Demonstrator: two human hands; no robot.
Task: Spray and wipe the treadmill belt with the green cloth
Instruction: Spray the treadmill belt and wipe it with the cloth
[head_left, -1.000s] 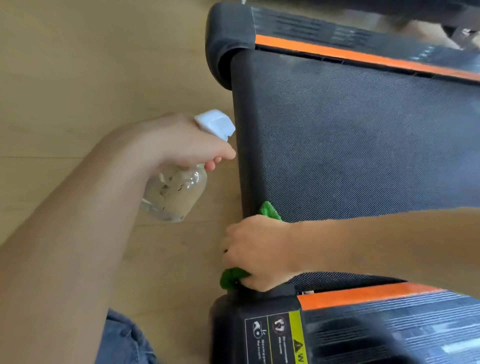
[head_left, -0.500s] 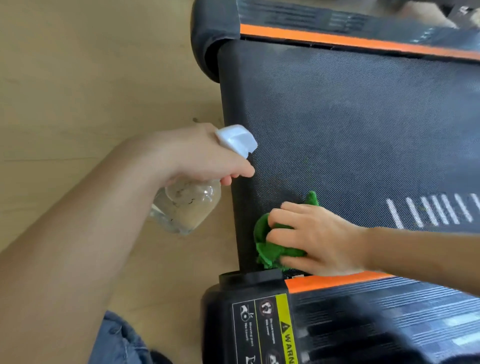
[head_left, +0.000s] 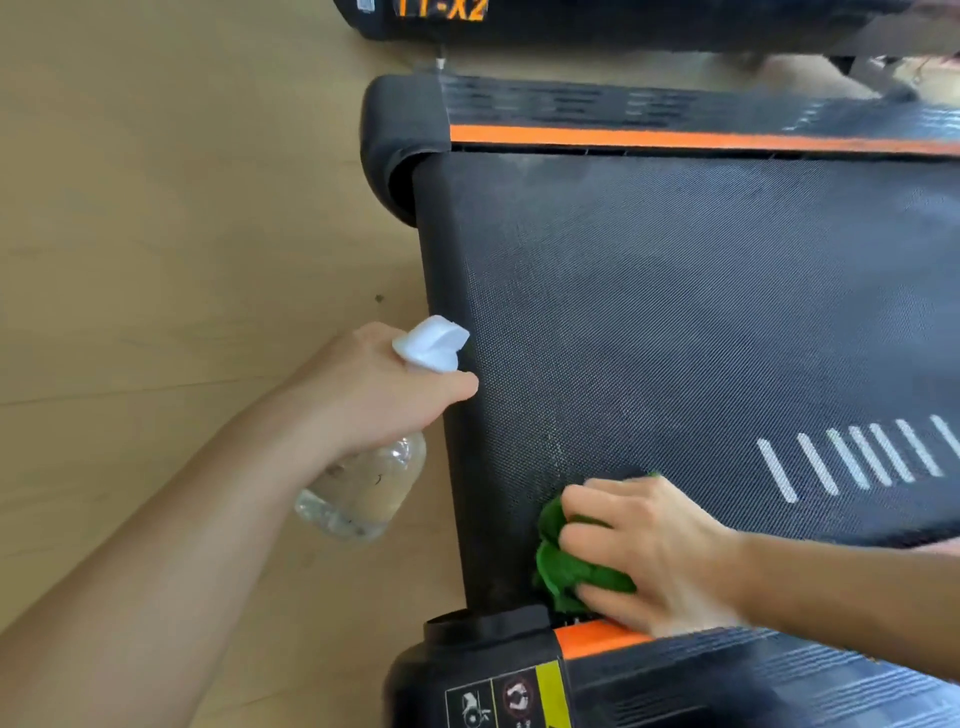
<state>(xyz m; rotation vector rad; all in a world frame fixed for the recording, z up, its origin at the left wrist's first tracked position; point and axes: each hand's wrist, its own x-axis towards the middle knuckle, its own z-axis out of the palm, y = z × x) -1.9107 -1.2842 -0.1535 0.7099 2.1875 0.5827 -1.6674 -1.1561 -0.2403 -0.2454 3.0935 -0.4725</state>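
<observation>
Left hand (head_left: 382, 387): grips a clear spray bottle (head_left: 363, 486) by its neck, white nozzle aimed over the treadmill belt (head_left: 675, 322).
Right hand (head_left: 649, 551): curled over a bunched green cloth (head_left: 558, 564), pressing it to the belt's near corner.
Belt: black, textured, with white stripes (head_left: 852, 462) at right.
Rails: orange-trimmed side rails (head_left: 675, 137) flank the belt.
Floor (head_left: 182, 208): light wood.

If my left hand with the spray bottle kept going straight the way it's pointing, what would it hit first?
Probably the treadmill belt: the left hand and the spray bottle nozzle point right, across the belt's edge. Height above the belt is unclear, so it might pass over.
</observation>
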